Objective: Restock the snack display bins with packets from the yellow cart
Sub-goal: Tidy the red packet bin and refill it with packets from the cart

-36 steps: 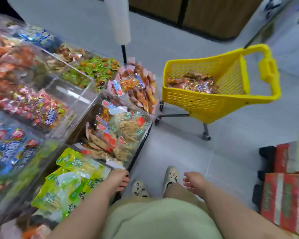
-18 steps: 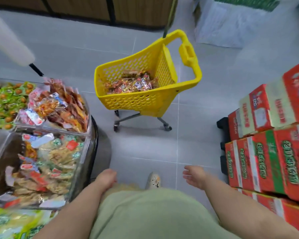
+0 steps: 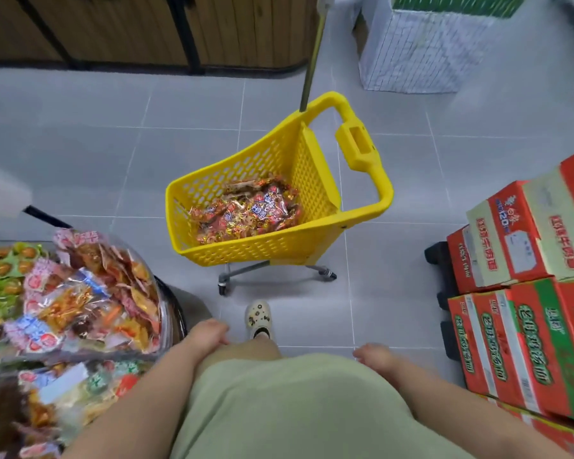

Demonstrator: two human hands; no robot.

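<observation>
The yellow cart [image 3: 362, 150] stands on the grey floor straight ahead, its handle to the right. A heap of red and gold snack packets [image 3: 246, 212] lies in its basket. At the left are clear display bins [image 3: 161, 313] filled with mixed packets. My left hand [image 3: 206, 337] hangs beside the bin's corner, fingers loosely curled, holding nothing. My right hand [image 3: 373, 361] hangs low at my right side, also empty and relaxed. Both hands are well short of the cart.
Stacked red and green cartons [image 3: 524, 313] on a black dolly crowd the right side. A white wrapped pallet [image 3: 421, 48] stands far right behind the cart. A dark wooden counter [image 3: 113, 31] runs along the back. A thin pole [image 3: 312, 54] rises behind the cart.
My view has swung right from the bins toward the cart, which now sits centred and closer. My left hand came off the bin edge; both hands stay empty.
</observation>
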